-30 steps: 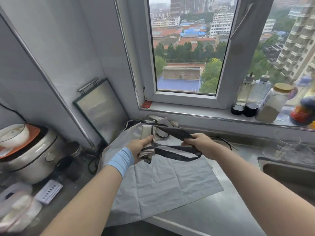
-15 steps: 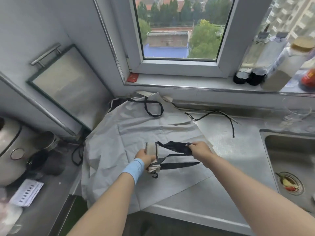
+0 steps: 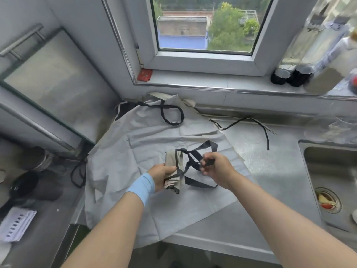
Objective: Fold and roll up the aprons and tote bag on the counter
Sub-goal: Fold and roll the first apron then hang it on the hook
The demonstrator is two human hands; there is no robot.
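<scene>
Counter (image 3: 270, 180) of steel takes up the lower middle and right of the frame. One grey apron (image 3: 135, 151) lies spread flat over its left part and hangs off the front edge a bit. One sink (image 3: 328, 171) sits at the right edge, with food scraps in the drain. One framed board (image 3: 48, 74) with a bar handle leans on the wall at upper left.

Two hands are at frame centre, right over the apron. The left hand (image 3: 160, 175), the one with a blue wristband (image 3: 142, 187), has its fingers wrapped round one beige bundle (image 3: 173, 171), rolled up tight. Tote bag or second apron, hard to say. The right hand (image 3: 216, 165) is pinching a black strap (image 3: 195, 157) that comes off that bundle, pulled out to the right.

The apron's own black ties (image 3: 172, 117) loop at the back and trail toward the sink. On the sill at upper right are two dark-bottomed bottles (image 3: 289, 78), blurry, plus one small red tag (image 3: 144, 75) at the window corner.
</scene>
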